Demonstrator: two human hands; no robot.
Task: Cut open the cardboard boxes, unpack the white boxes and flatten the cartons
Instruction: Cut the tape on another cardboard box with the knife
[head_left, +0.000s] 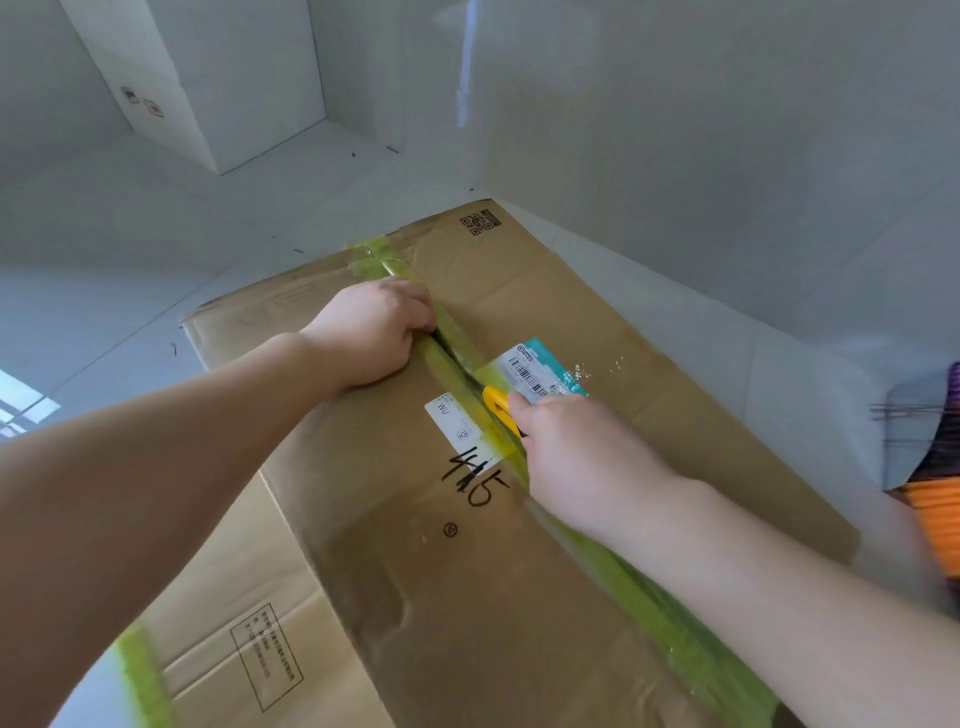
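At centre frame our right hand (576, 447) grips the yellow cutter (501, 408) on the green tape seam (649, 597) of the cardboard box (405, 545); our left hand (371, 330) curls its fingers into the slit seam above.

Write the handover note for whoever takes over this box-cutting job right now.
Left hand: fingers curled into the seam of the cardboard box, holding the flap edge.
Right hand: grips the yellow cutter, blade in the green tape mid-seam, by the shipping label.
Done: seam is split beside the left hand.
Left: finish the cut, unpack the contents, flatten the carton.
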